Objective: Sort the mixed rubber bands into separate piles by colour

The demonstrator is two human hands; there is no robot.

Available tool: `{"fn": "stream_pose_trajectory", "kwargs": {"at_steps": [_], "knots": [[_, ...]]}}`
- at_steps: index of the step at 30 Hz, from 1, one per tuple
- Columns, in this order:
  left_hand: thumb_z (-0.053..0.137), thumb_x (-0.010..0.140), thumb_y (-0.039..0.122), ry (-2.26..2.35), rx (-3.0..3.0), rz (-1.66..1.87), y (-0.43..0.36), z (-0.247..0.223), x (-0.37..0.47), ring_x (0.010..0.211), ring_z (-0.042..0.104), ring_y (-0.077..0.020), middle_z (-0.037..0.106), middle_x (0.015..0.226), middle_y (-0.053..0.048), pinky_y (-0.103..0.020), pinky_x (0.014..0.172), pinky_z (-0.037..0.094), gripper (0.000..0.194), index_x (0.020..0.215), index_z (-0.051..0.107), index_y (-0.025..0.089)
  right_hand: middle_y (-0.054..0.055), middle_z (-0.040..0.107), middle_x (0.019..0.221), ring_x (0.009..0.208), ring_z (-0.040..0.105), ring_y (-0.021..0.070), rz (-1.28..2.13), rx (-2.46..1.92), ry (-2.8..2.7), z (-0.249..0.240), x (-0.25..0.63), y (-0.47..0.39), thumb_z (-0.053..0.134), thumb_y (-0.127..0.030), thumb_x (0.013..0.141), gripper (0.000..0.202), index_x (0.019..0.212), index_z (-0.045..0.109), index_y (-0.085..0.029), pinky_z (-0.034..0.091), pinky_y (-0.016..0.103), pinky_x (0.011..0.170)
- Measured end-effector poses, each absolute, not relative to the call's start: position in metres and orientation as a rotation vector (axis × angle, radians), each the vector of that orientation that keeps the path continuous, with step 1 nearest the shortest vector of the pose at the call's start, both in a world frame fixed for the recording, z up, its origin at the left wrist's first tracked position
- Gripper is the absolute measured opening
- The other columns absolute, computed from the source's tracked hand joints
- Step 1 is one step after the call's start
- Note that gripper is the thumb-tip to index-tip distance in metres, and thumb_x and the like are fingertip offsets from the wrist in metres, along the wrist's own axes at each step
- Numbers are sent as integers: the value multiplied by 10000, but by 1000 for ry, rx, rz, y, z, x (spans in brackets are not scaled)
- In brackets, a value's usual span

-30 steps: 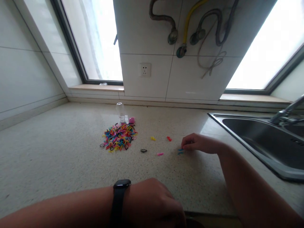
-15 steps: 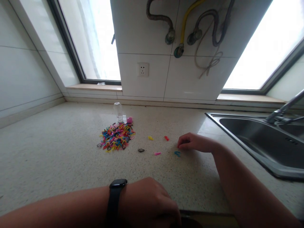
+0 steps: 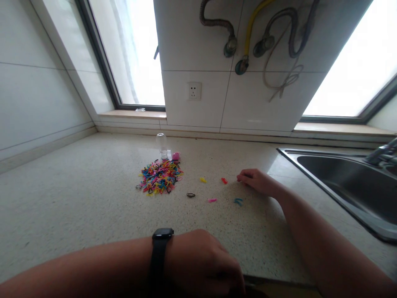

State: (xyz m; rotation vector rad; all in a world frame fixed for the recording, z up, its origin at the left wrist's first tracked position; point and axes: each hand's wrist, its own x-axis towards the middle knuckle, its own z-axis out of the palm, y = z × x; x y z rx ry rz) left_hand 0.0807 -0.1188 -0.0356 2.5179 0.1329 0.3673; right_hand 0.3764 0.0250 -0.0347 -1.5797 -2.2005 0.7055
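My right hand [image 3: 254, 181] rests over the counter, its fingers loosely stretched toward the left and nothing visible in them. Just in front of its fingertips lies a red band group [image 3: 224, 181]. Nearer to me are blue bands [image 3: 238, 201], slightly spread, and a pink one [image 3: 212, 200]. Farther left, a yellow one [image 3: 202, 180] and a black one [image 3: 190, 195] lie apart. My left hand [image 3: 204, 263], below a black watch [image 3: 161, 244], is curled at the counter's front edge; the inside of its fingers is hidden in shadow.
A heap of small colourful elastic bands [image 3: 159, 176] lies left of centre. Behind it stand a clear bottle-shaped container [image 3: 161, 145], upside down, and a pink round piece [image 3: 176, 156]. A steel sink [image 3: 341, 178] with a tap [image 3: 383, 151] borders the counter [image 3: 93, 198] on the right.
The view has swung slightly left, so everything sits farther right. My right hand has drawn away from the blue bands toward the back, its fingers straighter. The blue bands look more spread.
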Motion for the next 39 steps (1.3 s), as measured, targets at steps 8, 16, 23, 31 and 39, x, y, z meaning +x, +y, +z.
{"fn": "stream_pose_trajectory", "kwargs": {"at_steps": [8,16,23,31,39], "knots": [[514,936,193,559,2654,486,-69,10,46,819,633,-119,706,956,-30,-230,748,474,229,1105,668,200,43,625,718,639,515,160,731,-1602,-2158,-38,381,29,501,-569,879,438,842,683,-172,380,289,600],[452,970,286,1410,2629,830,24,3,-39,777,587,-148,687,929,-78,-296,752,457,268,1040,675,155,57,638,740,669,529,175,743,-1598,-2199,-34,380,28,495,-577,884,446,830,676,-172,399,303,625],[589,889,369,1504,2672,638,49,-15,-80,741,594,-137,689,908,-36,-264,714,441,216,967,723,218,57,627,734,660,520,174,756,-1598,-2188,-37,381,30,497,-553,885,430,843,678,-166,396,305,612],[605,868,415,1542,2710,521,51,-23,-82,765,609,-155,684,921,-27,-271,702,435,212,897,734,249,54,633,733,657,524,175,753,-1603,-2193,-36,380,29,501,-553,882,432,852,688,-164,398,307,617],[595,867,393,1583,2698,542,54,-25,-83,744,602,-148,678,884,-38,-267,705,441,216,890,714,215,64,652,756,677,540,183,759,-1611,-2201,-37,381,32,507,-552,878,425,858,690,-169,408,312,634]]}}
